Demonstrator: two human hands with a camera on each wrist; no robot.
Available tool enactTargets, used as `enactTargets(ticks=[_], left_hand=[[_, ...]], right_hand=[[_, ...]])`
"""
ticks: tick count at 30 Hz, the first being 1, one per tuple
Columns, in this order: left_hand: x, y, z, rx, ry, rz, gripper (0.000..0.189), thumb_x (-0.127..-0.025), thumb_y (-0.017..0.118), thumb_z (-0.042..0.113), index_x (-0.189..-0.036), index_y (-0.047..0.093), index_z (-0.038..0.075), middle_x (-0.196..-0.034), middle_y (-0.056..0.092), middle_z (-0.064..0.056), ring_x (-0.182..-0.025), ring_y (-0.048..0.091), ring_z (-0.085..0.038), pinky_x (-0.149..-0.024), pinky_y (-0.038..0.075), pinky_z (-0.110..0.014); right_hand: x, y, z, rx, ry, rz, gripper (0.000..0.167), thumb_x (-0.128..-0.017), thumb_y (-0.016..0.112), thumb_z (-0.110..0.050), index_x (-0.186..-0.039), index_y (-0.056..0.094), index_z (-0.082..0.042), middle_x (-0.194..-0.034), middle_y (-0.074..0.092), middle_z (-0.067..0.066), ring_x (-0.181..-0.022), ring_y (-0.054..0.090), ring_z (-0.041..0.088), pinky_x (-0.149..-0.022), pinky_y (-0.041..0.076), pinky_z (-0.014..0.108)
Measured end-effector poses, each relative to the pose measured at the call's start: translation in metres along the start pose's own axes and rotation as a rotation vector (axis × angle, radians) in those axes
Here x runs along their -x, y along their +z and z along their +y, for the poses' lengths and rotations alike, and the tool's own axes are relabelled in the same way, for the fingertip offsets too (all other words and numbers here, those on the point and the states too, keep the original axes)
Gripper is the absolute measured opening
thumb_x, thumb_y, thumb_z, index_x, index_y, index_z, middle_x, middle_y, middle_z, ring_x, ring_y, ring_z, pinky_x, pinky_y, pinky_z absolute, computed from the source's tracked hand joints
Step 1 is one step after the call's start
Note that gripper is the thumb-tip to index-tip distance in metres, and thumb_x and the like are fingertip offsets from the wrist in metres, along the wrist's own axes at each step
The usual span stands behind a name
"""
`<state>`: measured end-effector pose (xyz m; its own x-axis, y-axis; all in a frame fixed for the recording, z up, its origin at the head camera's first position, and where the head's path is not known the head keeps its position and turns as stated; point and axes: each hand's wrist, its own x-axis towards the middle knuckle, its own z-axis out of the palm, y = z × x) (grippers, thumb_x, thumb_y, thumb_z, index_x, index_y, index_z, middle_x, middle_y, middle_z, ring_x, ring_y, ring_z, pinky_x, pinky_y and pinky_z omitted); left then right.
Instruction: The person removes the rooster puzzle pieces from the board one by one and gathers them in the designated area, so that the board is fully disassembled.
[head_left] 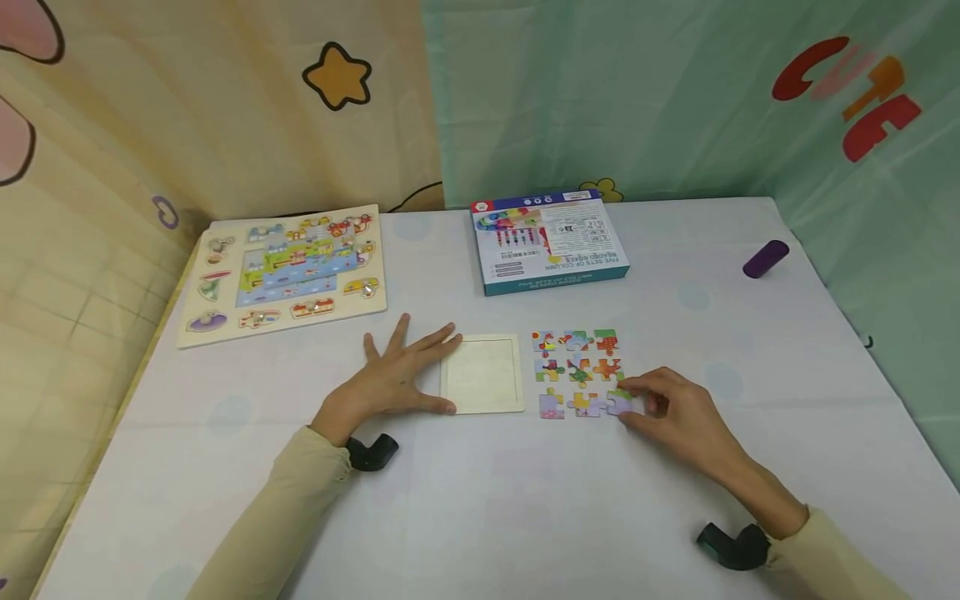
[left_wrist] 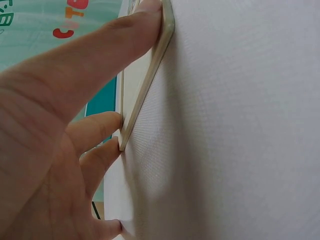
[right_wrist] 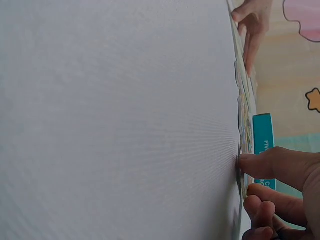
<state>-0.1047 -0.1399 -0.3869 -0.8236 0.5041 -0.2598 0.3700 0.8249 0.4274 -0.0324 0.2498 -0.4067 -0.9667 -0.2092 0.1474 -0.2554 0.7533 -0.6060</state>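
My left hand (head_left: 397,372) is spread wide at the left side of a pale square puzzle tray (head_left: 483,375), thumb and fingertips on its edge. In the left wrist view the thumb (left_wrist: 115,42) lies across a corner of the tray. My right hand (head_left: 682,417) pinches the lower right jigsaw piece (head_left: 618,403), purple with a green top, between thumb and forefinger. That piece is beside several other colourful jigsaw pieces (head_left: 578,367) laid out in rows to the right of the tray. In the right wrist view the thumb (right_wrist: 265,162) is at the piece's edge.
Wooden picture puzzle boards (head_left: 300,275) lie stacked at the back left. A flat toy box (head_left: 551,242) with a teal side sits at the back middle. Toward the back right lies a purple cylinder (head_left: 766,259). Printed curtains (head_left: 600,100) hang behind the white-covered table (head_left: 510,517).
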Motion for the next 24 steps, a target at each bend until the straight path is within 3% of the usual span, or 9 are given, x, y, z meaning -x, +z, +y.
enactTargets(ticks=[17,24], left_hand=[[0.0016,0.0012,-0.0027,-0.001,-0.005,-0.002,0.102,-0.073,0.079,0.059,-0.156,0.028,0.029,-0.164,0.015,0.010,-0.146,-0.012,-0.047,-0.097,-0.011,-0.081],[0.0023,0.0014,-0.0032,-0.009,0.013,-0.001,0.101,-0.075,0.078,0.059,-0.157,0.028,0.028,-0.164,0.015,0.010,-0.146,-0.011,-0.047,-0.097,-0.009,-0.081]], right_hand=[[-0.0002,-0.0016,-0.0008,0.003,0.021,-0.047,0.039,-0.072,0.084,-0.001,-0.109,0.073,-0.006,-0.087,0.054,-0.001,-0.072,0.048,0.012,-0.061,0.041,0.021],[0.0014,-0.0036,-0.0007,0.024,-0.005,-0.011,0.039,-0.073,0.084,-0.003,-0.110,0.072,-0.006,-0.090,0.056,-0.001,-0.072,0.049,0.012,-0.062,0.042,0.019]])
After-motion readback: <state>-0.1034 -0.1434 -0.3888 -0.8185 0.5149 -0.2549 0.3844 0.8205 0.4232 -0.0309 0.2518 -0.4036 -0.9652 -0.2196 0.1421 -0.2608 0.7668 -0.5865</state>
